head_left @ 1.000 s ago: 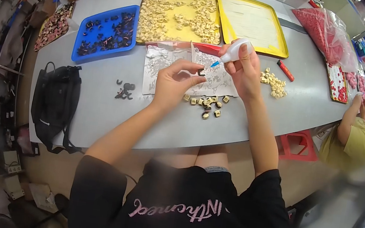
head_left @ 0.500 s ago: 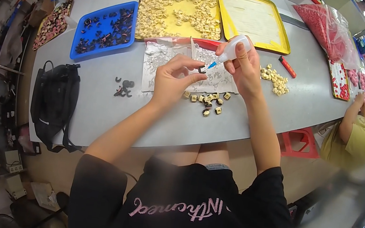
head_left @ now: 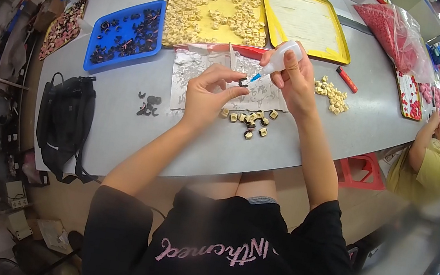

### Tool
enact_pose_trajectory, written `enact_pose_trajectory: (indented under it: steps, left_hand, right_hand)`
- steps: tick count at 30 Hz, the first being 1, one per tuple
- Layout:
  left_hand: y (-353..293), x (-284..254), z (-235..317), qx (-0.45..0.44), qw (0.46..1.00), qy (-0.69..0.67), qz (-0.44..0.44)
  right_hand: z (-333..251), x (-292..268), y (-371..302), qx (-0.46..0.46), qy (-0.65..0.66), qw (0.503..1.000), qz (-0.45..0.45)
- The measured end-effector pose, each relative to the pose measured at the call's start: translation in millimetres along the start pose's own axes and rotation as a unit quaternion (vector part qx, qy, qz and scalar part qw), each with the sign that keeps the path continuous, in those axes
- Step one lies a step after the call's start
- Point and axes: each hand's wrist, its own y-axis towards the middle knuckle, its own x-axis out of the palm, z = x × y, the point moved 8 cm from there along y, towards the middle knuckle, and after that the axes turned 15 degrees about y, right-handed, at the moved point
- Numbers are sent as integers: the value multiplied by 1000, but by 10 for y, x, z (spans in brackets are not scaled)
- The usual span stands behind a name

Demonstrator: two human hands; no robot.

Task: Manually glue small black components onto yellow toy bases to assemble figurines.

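Note:
Between thumb and fingertips my left hand [head_left: 209, 93] pinches a small black C-shaped piece [head_left: 243, 83]. My right hand [head_left: 296, 89] is wrapped round a white squeeze bottle [head_left: 282, 60], tilted so that its blue nozzle tip [head_left: 255, 77] is at the black piece; whether they touch I cannot tell. Under both hands lies a stained white sheet [head_left: 190, 73]. Just in front of it are several small cream cubes with dark parts [head_left: 251, 119]. To the left a few loose black pieces [head_left: 149, 105] lie on the grey table; plain cream cubes [head_left: 331, 96] are heaped right of my right hand.
A blue tray of black pieces [head_left: 88, 61] stands at the left, beside a yellow tray of cream cubes [head_left: 219, 9] and another yellow tray [head_left: 305, 25]. A black bag [head_left: 66, 120] lies front left. A red marker-like stick [head_left: 347, 80], a bag of pink pieces [head_left: 388, 37] and another person [head_left: 425, 171] are to the right.
Both hands stay almost where they were, still holding the bottle and the black piece. The nozzle tip has barely shifted against the piece.

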Motion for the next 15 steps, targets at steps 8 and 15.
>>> enact_pose_trajectory:
  steps: [8, 15]
  left_hand:
    - [16, -2, -1, -6, 1000, -11, -5]
    - [28, -12, -7, -3, 1000, 1, -3]
  right_hand:
    - [-18, -21, 28, -11, 19, 1000, 12]
    - [-36, -34, 36, -10, 23, 1000, 14]
